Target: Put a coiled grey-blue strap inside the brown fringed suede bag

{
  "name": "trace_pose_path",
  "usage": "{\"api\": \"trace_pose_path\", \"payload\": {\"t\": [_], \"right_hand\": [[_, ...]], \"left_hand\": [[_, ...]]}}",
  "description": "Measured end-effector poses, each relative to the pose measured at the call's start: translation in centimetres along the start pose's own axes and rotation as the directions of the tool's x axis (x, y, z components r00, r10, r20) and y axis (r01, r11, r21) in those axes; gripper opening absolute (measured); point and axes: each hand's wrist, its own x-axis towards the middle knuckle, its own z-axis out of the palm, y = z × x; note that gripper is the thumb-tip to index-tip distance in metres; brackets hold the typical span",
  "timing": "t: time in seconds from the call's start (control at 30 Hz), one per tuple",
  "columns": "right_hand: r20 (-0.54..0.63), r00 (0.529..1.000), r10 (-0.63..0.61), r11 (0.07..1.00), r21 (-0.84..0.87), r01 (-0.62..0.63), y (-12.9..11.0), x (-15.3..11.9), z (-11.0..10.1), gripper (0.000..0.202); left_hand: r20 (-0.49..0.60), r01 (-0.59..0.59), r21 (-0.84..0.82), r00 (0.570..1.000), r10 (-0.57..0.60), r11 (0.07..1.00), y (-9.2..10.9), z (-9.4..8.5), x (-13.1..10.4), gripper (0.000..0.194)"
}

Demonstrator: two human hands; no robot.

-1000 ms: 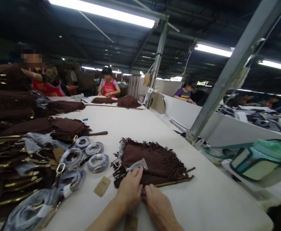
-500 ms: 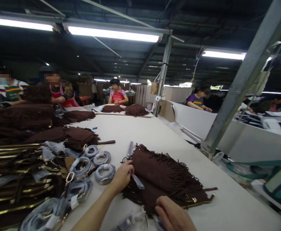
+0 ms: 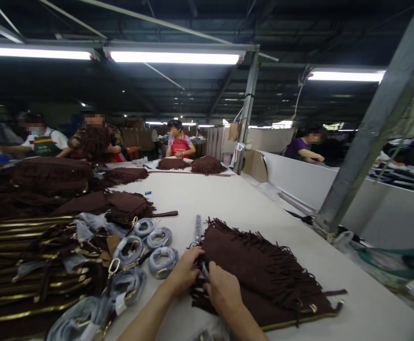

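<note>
head view: both hands meet at the near left corner of a brown fringed bag (image 3: 263, 270) that lies flat on the white table (image 3: 235, 199), close to its near edge and a little right of the middle. the left hand (image 3: 185, 270) has its fingers curled in on a small grey wrapped piece (image 3: 204, 271) at the bag's corner, and the right hand (image 3: 224, 293) is closed over the same spot from the near side; the two hands touch. what exactly the fingertips pinch is hidden under the knuckles, so i can only say both grips are closed at that corner of the bag. a thin grey strip (image 3: 197, 228) stands just beyond the hands, beside the bag's far left corner.

as a judgement, this bag is mid-way: its gold-trimmed edge (image 3: 299, 323) and fringe are laid out neatly, but the fitting at the corner looks unfinished. several wrapped strap coils (image 3: 159, 237) lie loose just left of the hands, and a stack of dark bags with gold trim (image 3: 25, 255) fills the table's left edge, so plenty of pieces sit around this one; which of them are finished i cannot tell.

at the table's far end other people work on more fringed bags (image 3: 207, 165). a slanted metal post (image 3: 370, 128) rises along the right edge.
</note>
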Motion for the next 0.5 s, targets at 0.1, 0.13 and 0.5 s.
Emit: {"api": "trace_pose_path", "payload": {"t": [0.1,0.13,0.5], "right_hand": [[0.040,0.997,-0.067,0.997,0.049,0.065,1.5,0.6,-0.7,0.012],[0.054,0.993,-0.104,0.992,0.081,0.100,2.0,0.8,-1.4,0.019],[-0.003,0.999,-0.036,0.983,-0.179,0.035,17.8,-5.8,-7.3,0.016]], "left_hand": [[0.020,-0.043,0.019,0.999,0.042,0.999,0.3,-0.6,-0.2,0.062],[0.024,-0.055,0.060,0.998,0.054,0.997,0.5,-0.6,-0.2,0.061],[0.063,-0.138,0.326,0.990,0.124,0.935,2.0,-0.5,0.5,0.028]]}}
